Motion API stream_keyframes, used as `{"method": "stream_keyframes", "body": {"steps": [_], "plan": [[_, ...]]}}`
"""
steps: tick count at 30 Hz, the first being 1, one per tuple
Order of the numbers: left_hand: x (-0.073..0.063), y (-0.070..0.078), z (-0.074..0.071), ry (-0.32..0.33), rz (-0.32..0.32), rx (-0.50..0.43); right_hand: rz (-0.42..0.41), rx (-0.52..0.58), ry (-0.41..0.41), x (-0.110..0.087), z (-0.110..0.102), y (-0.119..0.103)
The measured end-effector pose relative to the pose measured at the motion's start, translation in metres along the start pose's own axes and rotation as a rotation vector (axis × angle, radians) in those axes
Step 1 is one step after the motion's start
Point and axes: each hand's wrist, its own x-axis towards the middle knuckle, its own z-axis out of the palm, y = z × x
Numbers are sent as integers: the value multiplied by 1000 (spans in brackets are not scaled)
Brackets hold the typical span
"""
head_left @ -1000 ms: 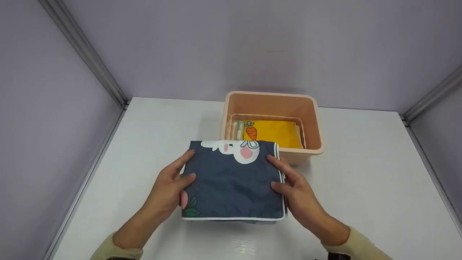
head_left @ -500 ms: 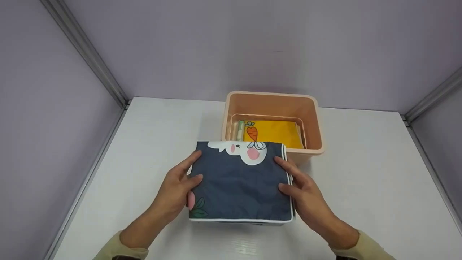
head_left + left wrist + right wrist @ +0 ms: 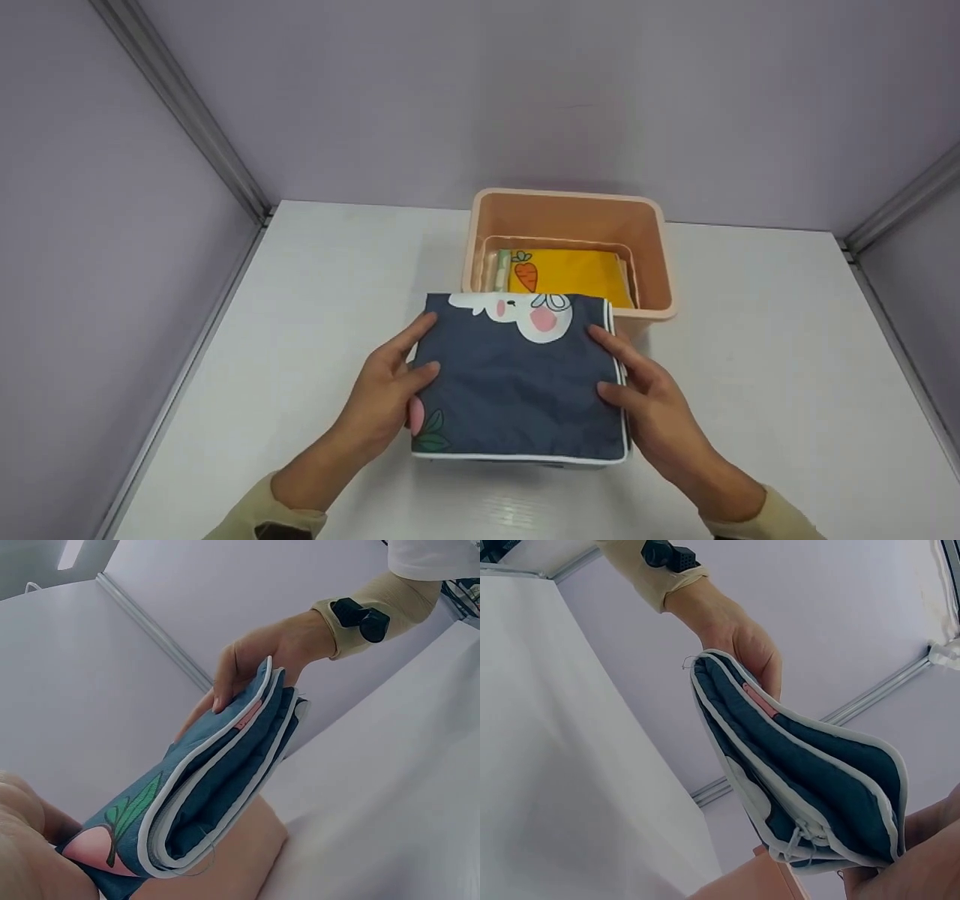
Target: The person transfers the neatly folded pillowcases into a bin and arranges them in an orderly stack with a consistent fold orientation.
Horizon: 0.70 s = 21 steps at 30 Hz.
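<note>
A folded dark-blue cloth (image 3: 517, 390) with white piping and a printed white animal is held level between both hands. Several layers show along its edges in the left wrist view, where a pink-and-green print (image 3: 97, 844) marks one corner. My left hand (image 3: 386, 394) grips its left edge, thumb on top and the lower fingers hidden beneath. On the opposite edge my right hand (image 3: 652, 405) grips in the same way. The cloth's far edge overlaps the near rim of a peach plastic bin (image 3: 568, 199) in the head view.
Inside the bin lies a folded yellow cloth (image 3: 574, 270) with a carrot print, beside a pale green strip of fabric (image 3: 502, 270). The bin stands on a white table (image 3: 757, 337), close to the back wall (image 3: 570, 90). Side walls with metal rails (image 3: 180, 105) flank the table.
Both hands have carried the folded cloth to the right in the head view, bringing it more squarely in front of the bin. Their grip looks the same, and the bin stays in place.
</note>
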Motion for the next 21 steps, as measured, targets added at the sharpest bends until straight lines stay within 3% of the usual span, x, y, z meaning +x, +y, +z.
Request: {"method": "stream_keyframes", "body": {"steps": [9, 21], "plan": [[2, 0, 8, 6, -6, 18, 1, 19, -8, -5, -7, 2], [3, -4, 17, -46, -11, -36, 0, -4, 0, -11, -18, 0]]}}
